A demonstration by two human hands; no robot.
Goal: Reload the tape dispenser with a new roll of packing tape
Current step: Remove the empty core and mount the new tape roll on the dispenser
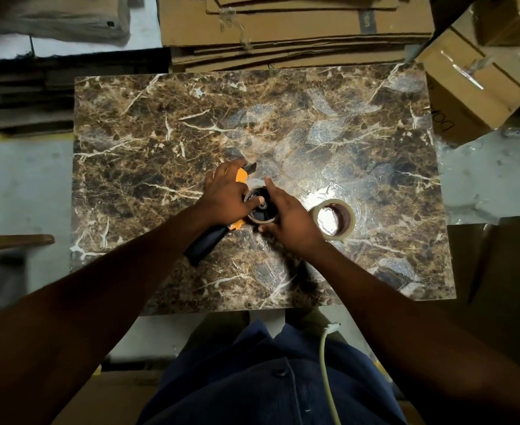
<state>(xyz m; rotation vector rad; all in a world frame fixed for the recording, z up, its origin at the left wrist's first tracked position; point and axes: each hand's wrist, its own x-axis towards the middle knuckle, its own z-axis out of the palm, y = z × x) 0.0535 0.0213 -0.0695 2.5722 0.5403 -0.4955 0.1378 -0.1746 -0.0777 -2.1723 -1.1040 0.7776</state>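
Brown marble-patterned tabletop (160, 124), glossy, seen from above; flattened brown cardboard sheets (295, 29) stacked past the far edge, folded cardboard boxes (473, 84) off the far right corner.

Orange-and-black handheld tape dispenser (237, 223) flat on its side near the table's middle, long axis diagonal: black handle (205, 245) toward the near left, cutter end toward the far right. Spent brown cardboard core (260, 221) seated on the black hub.

Fresh roll of clear packing tape (333, 219) flat on the table just beside the dispenser, to its right, apart from it, hole up.

Left hand (225, 194) pressed over the dispenser's orange frame, fingers curled down, pinning it. Right hand (286, 217) cupped around the core's right rim, index finger (269, 184) extended along its far side; narrow grasp, holding the core.

Judged step: old core coming off the hub, new roll not yet fitted. Right hand the nearer one to the fresh roll, which lies just outside its knuckles; short reach rightward once the core is clear.
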